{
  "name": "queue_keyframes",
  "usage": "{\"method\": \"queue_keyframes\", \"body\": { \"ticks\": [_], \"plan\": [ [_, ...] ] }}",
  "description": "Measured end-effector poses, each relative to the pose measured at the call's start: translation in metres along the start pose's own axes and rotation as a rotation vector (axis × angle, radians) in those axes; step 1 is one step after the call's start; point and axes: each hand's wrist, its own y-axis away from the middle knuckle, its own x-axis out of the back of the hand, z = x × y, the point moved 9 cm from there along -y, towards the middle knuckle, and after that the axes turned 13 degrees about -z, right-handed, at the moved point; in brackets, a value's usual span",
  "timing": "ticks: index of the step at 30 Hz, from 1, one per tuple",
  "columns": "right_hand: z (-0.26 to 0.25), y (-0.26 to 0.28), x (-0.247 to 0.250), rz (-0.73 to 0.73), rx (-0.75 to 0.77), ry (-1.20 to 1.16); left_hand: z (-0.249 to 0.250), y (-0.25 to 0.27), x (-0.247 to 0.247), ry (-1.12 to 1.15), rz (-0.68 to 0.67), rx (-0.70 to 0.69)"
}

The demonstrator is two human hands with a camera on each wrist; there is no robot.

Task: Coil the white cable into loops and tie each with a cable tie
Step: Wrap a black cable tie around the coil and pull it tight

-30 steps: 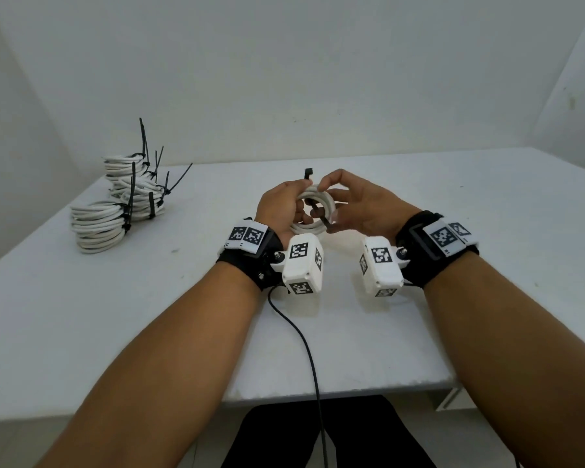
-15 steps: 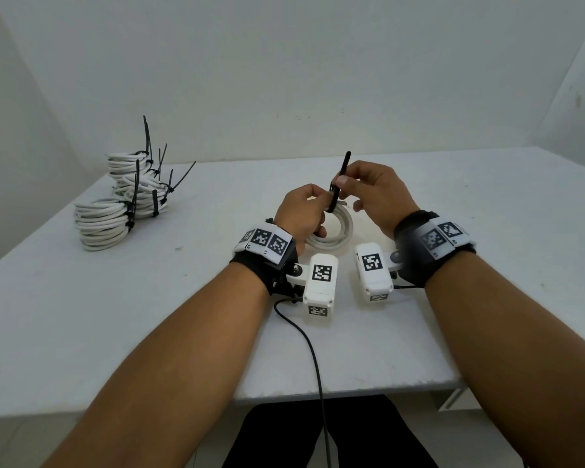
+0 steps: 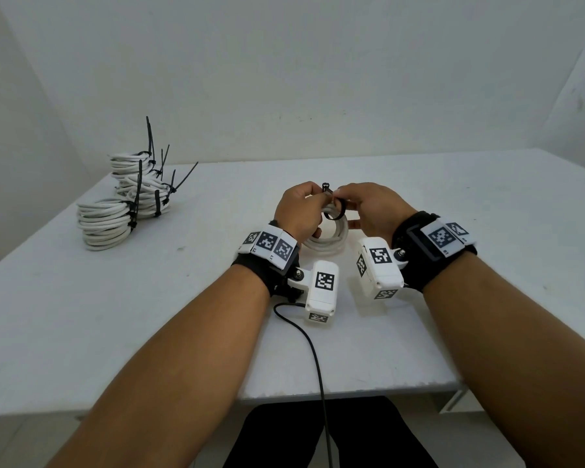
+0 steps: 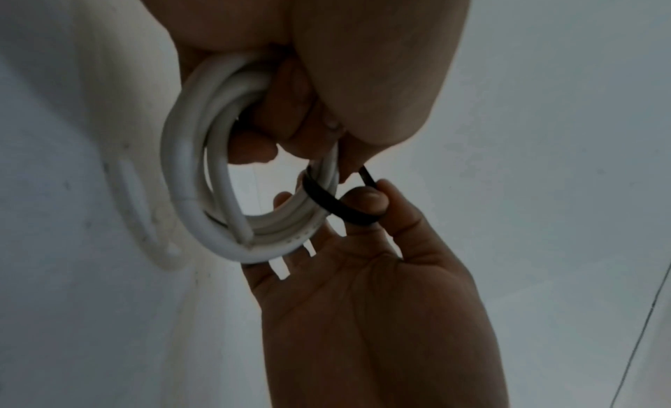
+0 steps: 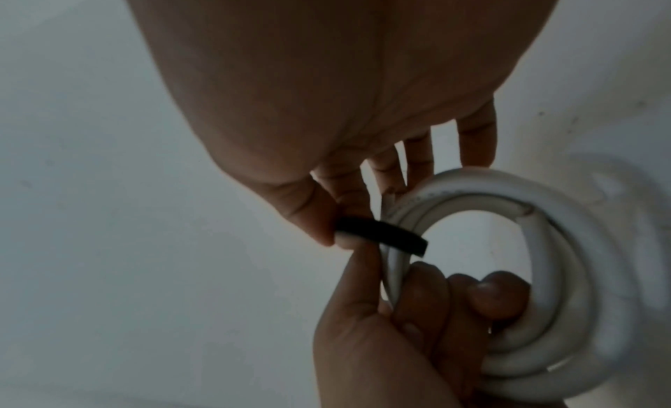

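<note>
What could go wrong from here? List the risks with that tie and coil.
1. The black cable tie sits as a loose loop around the white coil; if the right hand loses its pinch, it could slip out before it is cinched.
2. A free cable end pokes out of the coil, so a turn might spring loose and escape the tie.
3. The left hand has fingers through the coil, which tightening might pinch.

- Cable (image 3: pixel 331 238): white.
- Tie (image 3: pixel 335 212): black.
- Bench (image 3: pixel 115 298): white.
- Bundles (image 3: pixel 122 204) at left edge: white, black ties.
- Wrist bands (image 3: pixel 269 243): black-and-white checker tags.
</note>
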Motion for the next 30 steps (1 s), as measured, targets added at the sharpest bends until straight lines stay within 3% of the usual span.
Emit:
{"method": "queue_keyframes", "body": {
  "ticks": [7,13,19,25,30],
  "plan": [
    [0.002,-0.001,0.006,0.010,0.011,0.086,0.003,0.000,0.002,-0.087,0.008,-0.031],
    [0.014,-0.006,0.007,0.057,-0.027,-0.307,0.011,0.001,0.003,-0.117,0.028,-0.093],
    [0.017,-0.007,0.008,0.070,-0.040,-0.455,0.016,-0.003,0.005,-0.259,0.064,-0.154],
    [0.019,-0.007,0.007,0.059,-0.054,-0.430,0.024,-0.002,-0.001,-0.394,0.016,-0.232],
    [0.016,-0.004,0.006,0.005,-0.113,-0.100,0.015,-0.004,0.014,-0.258,0.082,-0.169]
  ]
}}
